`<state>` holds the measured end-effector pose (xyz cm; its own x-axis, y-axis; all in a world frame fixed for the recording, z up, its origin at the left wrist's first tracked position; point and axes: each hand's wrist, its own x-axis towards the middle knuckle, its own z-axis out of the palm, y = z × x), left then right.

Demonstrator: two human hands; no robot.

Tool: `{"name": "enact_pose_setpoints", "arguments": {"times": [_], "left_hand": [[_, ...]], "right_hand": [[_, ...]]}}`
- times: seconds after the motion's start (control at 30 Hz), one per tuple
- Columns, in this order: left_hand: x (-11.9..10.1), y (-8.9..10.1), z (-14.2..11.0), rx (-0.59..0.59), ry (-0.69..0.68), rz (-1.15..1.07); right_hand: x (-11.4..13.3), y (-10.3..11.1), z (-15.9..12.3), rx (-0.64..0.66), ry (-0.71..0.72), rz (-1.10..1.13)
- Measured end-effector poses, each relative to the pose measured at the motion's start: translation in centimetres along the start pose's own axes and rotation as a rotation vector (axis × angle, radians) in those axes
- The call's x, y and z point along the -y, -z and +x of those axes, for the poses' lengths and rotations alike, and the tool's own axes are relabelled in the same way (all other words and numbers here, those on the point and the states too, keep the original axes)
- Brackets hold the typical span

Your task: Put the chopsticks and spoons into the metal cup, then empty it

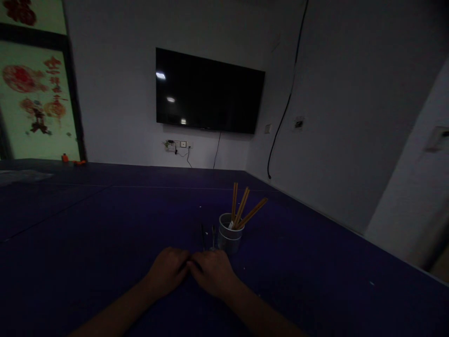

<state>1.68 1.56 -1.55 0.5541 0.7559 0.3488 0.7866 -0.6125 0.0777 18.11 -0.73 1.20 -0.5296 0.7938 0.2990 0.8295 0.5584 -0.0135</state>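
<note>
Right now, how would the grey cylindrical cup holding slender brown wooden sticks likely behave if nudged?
The grey cylindrical cup would probably keep its shape, as its wall and rim look rigid. A high push might tip it, since the brown wooden sticks rise well above its rim. Tipped over, its round wall could roll.

Both hands [169, 271] palm-down, touching

Pretty dim overall, with the purple tabletop [140, 224] sunk into murky shadow and fine detail lost around the hands. Ceiling lights are mirrored as small glare spots on the black TV [210, 93], while the door panel [38, 112] at far left is lit greenish.
</note>
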Motion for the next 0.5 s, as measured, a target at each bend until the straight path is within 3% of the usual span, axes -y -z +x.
{"name": "enact_pose_setpoints", "arguments": {"times": [0.5], "left_hand": [[-0.25,0.27,-0.04,0.029,0.012,0.012]], "right_hand": [[-0.02,-0.18,-0.05,0.016,-0.007,0.033]]}}
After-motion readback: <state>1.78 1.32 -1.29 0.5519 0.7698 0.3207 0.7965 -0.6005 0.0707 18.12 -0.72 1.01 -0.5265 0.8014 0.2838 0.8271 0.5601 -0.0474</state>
